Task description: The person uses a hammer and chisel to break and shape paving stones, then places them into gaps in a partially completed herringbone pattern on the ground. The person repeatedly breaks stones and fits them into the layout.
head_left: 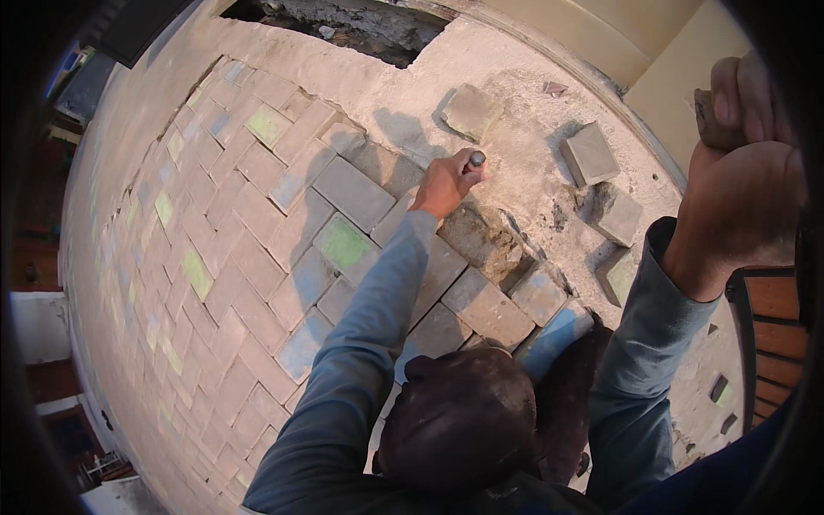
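"Left?"
"My left hand [445, 187]: arm outstretched, fist round a dark round-topped rod [477, 159], beside the paving's [350, 190] broken edge."
"Right?"
"My right hand [742, 184]: raised, gripping a brown piece [715, 122]."

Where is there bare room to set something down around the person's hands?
The laid pavers left of the left sleeve offer the widest bare patch. A smaller one is the pale ground between the pit and the uppermost loose block. It is crowded right of the left hand, where loose blocks lie toward the beige wall.
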Demonstrator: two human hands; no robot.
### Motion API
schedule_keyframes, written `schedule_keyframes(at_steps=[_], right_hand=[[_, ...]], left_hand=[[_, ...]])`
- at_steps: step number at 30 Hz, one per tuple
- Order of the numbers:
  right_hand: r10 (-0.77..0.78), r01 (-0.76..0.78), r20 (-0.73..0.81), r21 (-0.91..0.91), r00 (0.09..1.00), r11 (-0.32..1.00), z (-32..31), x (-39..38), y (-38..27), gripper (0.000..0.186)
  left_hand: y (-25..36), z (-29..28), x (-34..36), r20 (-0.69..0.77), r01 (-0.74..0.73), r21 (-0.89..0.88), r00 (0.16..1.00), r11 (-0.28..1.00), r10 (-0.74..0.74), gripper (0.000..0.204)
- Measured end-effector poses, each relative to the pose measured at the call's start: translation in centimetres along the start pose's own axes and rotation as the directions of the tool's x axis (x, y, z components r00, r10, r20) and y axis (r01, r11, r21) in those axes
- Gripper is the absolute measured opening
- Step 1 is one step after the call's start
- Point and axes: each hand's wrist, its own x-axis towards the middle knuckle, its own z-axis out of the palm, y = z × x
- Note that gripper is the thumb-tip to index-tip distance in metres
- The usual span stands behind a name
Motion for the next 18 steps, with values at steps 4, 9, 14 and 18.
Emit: schedule_keyframes(at_steps=[4,9,14,18], right_hand=[[0.719,-0.340,-0.043,-0.899,0.694,0.275,-2.6,-16.3,5.4,0.028],[0.903,-0.657,-0.121,-0.726,0.412,0.203,-2.3,-18.3,5.0,0.036],[0.611,-0.628,-0.171,-0.345,0.773,0.697,1.9,-7.3,-1.5,0.039],[0.112,-0.105,0.080,-0.089,0.990,0.990,0.0,0.1,-1.3,0.034]], left_hand=[[1.4,0.8,0.2,0.007,0.018,-0.010,1.000,1.000,-0.018,0.032],[-1.8,0.7,-0.4,0.016,0.059,-0.023,0.998,0.998,-0.059,0.037],[-1.7,0.2,-0.8,-0.019,0.035,-0.045,0.999,0.998,-0.036,0.042],[-0.5,0.2,-0.7,-0.019,0.019,-0.065,1.000,0.998,-0.020,0.033]])
